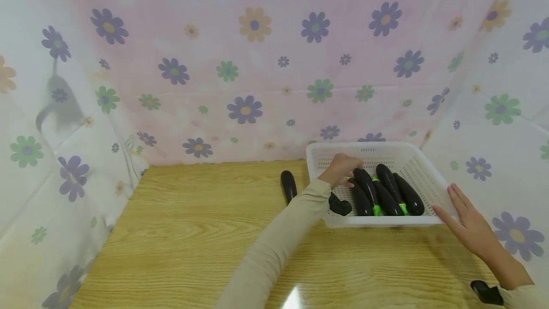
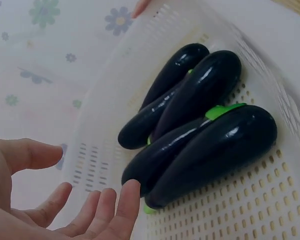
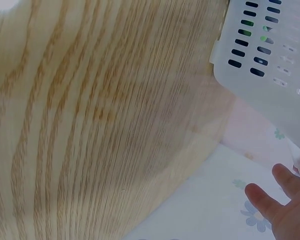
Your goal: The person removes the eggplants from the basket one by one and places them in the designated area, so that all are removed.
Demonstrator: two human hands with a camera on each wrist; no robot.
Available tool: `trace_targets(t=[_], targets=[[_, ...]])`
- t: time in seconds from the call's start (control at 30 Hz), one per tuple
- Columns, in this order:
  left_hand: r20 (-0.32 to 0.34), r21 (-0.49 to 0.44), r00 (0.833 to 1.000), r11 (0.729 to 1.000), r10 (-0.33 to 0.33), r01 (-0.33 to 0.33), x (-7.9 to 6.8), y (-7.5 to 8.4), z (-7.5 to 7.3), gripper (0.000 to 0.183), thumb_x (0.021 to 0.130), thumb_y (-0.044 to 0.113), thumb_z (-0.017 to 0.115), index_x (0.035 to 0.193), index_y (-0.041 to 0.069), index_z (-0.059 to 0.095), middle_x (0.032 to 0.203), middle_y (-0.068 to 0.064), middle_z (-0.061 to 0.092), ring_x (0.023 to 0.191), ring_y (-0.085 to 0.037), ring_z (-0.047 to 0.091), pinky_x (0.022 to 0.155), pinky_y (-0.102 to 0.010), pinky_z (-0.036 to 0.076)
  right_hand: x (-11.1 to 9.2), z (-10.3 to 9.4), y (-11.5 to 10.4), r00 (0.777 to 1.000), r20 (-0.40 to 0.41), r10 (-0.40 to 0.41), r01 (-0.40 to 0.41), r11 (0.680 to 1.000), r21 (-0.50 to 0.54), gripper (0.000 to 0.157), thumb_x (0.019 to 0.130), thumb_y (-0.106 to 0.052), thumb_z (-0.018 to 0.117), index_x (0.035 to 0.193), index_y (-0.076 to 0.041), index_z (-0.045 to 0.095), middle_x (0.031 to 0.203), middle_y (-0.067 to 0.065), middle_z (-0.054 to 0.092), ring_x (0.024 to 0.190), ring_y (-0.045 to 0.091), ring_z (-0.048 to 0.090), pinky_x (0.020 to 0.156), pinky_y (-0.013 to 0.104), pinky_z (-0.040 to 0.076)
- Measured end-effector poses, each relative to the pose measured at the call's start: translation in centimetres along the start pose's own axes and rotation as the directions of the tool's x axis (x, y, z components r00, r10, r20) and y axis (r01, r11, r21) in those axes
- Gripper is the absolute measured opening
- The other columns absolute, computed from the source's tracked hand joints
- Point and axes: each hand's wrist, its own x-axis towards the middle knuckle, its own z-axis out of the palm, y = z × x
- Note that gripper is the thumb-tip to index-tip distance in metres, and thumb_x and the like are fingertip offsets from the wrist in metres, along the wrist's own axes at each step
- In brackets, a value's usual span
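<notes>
Several glossy dark purple eggplants (image 1: 388,197) with bright green caps lie side by side in a white slotted plastic basket (image 1: 386,221). My left hand (image 1: 341,168) is over the basket's left part, by the upper ends of the eggplants. In the left wrist view its thumb and fingers (image 2: 125,205) are spread apart with nothing between them, one fingertip overlapping an eggplant (image 2: 220,155). My right hand (image 1: 469,223) rests against the basket's right side, fingers straight along the outside and thumb at the front corner. The right wrist view shows only part of that hand (image 3: 292,212).
Another eggplant (image 1: 288,185) lies on the wood-grain table (image 1: 193,232), left of the basket and partly behind the left sleeve (image 1: 274,247). Flower-print cloth (image 1: 274,75) stands behind the table and at both sides. Black wrist devices (image 1: 340,205) are on both wrists.
</notes>
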Motion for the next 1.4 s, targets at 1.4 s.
trace_targets(t=[1.4], targets=[[0.072, 0.084, 0.977, 0.977, -0.202, 0.196, 1.9, -4.0, 1.4, 0.038, 0.077, 0.0, 0.071, 0.113, 0.001, 0.06, 0.105, -0.023, 0.057, 0.095, -0.045, 0.057, 0.073, -0.057, 0.052, 0.1, 0.7, 0.2, 0.998, -0.062, -0.024, 0.021, 0.999, -0.047, 0.064, 0.1, -0.02, 0.042, 0.148, 0.007, 0.009, 0.154, 0.025, 0.001, 0.135, 0.053, 0.004, 0.104, 0.068, 0.002]])
